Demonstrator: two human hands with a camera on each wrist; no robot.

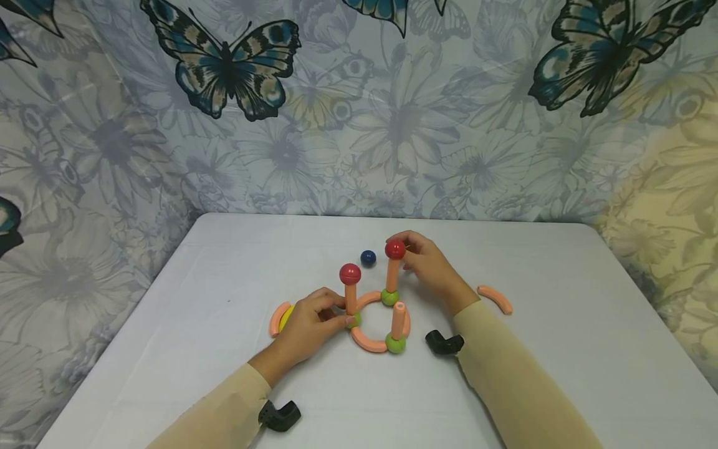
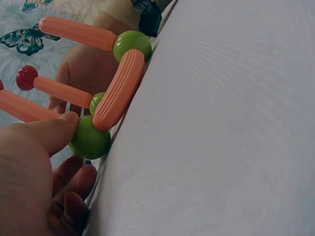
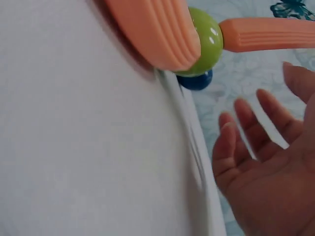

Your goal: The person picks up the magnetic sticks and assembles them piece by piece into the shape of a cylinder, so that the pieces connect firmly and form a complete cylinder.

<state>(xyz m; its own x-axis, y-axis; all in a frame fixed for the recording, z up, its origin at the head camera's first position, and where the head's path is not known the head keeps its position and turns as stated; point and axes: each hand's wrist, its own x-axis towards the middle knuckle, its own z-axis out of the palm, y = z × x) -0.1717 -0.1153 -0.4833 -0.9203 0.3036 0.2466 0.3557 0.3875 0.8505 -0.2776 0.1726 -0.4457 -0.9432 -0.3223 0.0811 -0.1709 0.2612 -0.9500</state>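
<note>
A ring of curved orange rods and green balls stands on the table. Two straight orange rods rise from it, each topped by a red ball; a third upright rod has a bare top. My left hand pinches the left green ball, thumb on its upper side. Behind the taller rod's red ball, my right hand has its fingers spread and loosely bent. In the right wrist view nothing shows between those fingers; that red ball lies outside that view.
A dark blue ball lies behind the ring. Left of my left hand are a curved orange rod and a yellow piece, partly hidden by the hand. Another curved rod lies right of my right forearm. A patterned wall hanging stands behind the table.
</note>
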